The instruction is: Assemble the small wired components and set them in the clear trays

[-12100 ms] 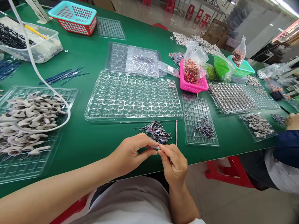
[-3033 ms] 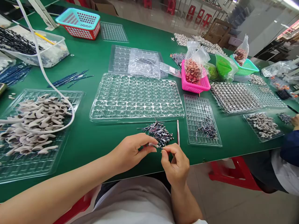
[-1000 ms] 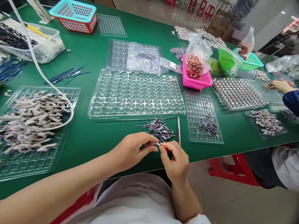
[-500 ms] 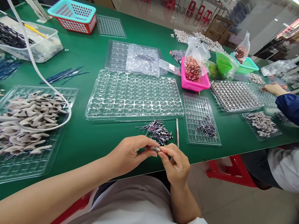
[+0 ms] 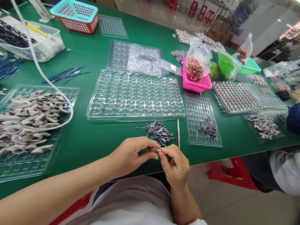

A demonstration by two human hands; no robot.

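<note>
Over table point(image 5: 93, 137), fingers point(image 5: 149, 155) barely apart, white piece point(image 5: 159, 150) (pinched)

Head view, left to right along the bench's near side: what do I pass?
Large pale pile → left hand → pale piece → right hand → wire tray → smaller pale pile → blue sleeve.

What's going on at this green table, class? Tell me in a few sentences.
A person's left hand and right hand meet over the table, both gripping a small white piece. Wired parts lie heaped just beyond the hands, with a clear tray behind them. Pale shells are piled at the left.
</note>
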